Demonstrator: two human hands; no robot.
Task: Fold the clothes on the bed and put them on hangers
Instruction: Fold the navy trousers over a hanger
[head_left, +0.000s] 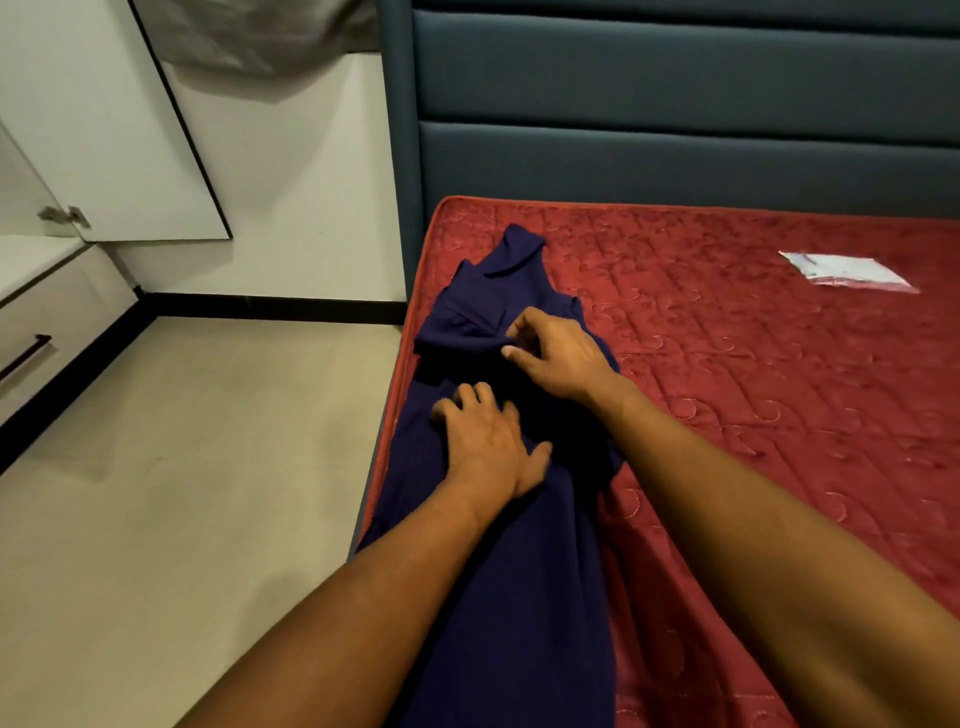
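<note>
Red quilted fabric covers the mattress (753, 364), by which the right half of the view is filled. Behind it a dark teal padded headboard (675, 104) is seen, divided into horizontal panels. To the left, a pale tiled floor (182, 467) is bordered by a black skirting along a white wall. A white cabinet door (104, 130) with a dark edge is seen at the upper left, and below it a drawer (57, 306) is fitted with a dark bar handle (26, 358). A grey cloth (260, 36) is seen hanging at the top edge of the view.

A navy garment (519, 597) is laid lengthwise along the left edge of the mattress, with its collar pointed toward the headboard and its lower part run out toward the camera. One sleeve is folded across the upper body of the garment.

Two bare forearms are extended over it from the bottom of the view. The left hand (488, 447) is laid flat on the middle of the garment, fingers straight and slightly spread, palm pressed down on the cloth. The right hand (558, 353) is placed just beyond it at the folded sleeve, its fingers curled and a fold of the navy fabric pinched between thumb and fingers.

A small clear plastic packet (847, 271) is left lying on the mattress, well apart from the garment, near the headboard. A metal hinge (65, 214) is fixed at the cabinet door's lower left corner.
</note>
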